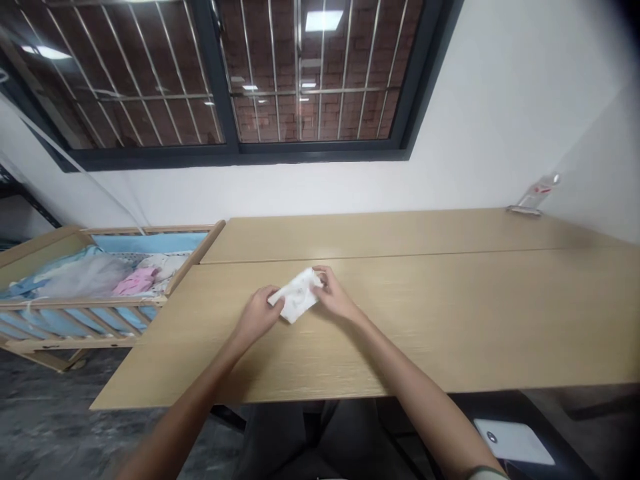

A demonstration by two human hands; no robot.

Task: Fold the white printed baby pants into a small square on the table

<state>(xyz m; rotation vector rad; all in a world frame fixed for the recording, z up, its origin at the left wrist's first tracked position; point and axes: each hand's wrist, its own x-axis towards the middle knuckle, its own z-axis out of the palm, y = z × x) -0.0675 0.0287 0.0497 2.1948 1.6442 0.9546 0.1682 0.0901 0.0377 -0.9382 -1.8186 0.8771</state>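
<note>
White folded piece (pixel 296 297) (cloth or paper, can't tell which from here) sits a bit below the centre of the frame, and you've got it by both ends above the tan table (pixel 450 313). Your left hand (pixel 260 312) is mostly closed, thumb lying over the lower-left end and fingers curled at the edge, so more of a loose pinch than a fist. Your right hand (pixel 336 295) is doing pretty much the same on the other side: thumb on the face of it, index finger bent round by the upper-right corner, the two just a little apart.

As for which way it points, the long axis runs on a slant, one end toward the lower left of the frame and the other toward the upper right. The broad face is turned up at you, with some faint creases or marks on it. Can't tell if its underside touches the tabletop.

Around you: wooden crib (pixel 197 261) at the left, barred window (pixel 233 152) up top, pale phone-like slab (pixel 515 441) at the lower right.
</note>
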